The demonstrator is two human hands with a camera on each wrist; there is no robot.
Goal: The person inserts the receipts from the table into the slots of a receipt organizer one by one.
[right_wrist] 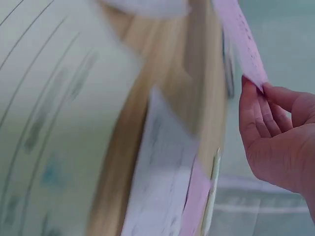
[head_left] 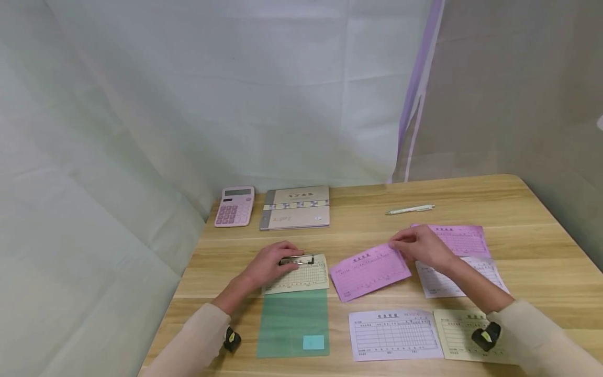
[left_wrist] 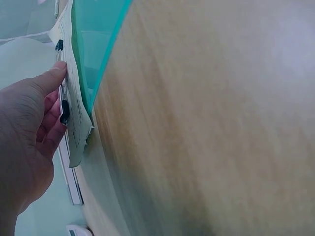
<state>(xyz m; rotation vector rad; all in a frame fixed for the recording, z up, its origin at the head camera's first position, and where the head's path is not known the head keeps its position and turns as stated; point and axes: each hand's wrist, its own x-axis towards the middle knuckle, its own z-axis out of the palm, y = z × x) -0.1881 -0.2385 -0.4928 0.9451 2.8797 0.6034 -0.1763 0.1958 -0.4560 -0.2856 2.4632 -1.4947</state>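
Observation:
My left hand (head_left: 273, 264) grips the metal clip (head_left: 303, 259) at the top of a translucent green clipboard (head_left: 289, 319). In the left wrist view, the thumb (left_wrist: 55, 76) presses on one side of this clip, the fingers curled behind. A pale yellow printed form (head_left: 306, 277) lies under the clip and covers the board's upper part. To the right, a pink printed form (head_left: 369, 275) is tilted and raised at its upper right corner. That corner is pinched between the thumb and fingers of my right hand (head_left: 426, 248), seen also in the right wrist view.
Right of the clipboard lie a white form (head_left: 395, 335) and a yellow form (head_left: 457, 335), partly under my right sleeve. Another white form (head_left: 438, 283) and pink form (head_left: 461, 238) lie farther back. A pen (head_left: 410, 209), booklet (head_left: 294, 208) and pink calculator (head_left: 234, 207) line the rear.

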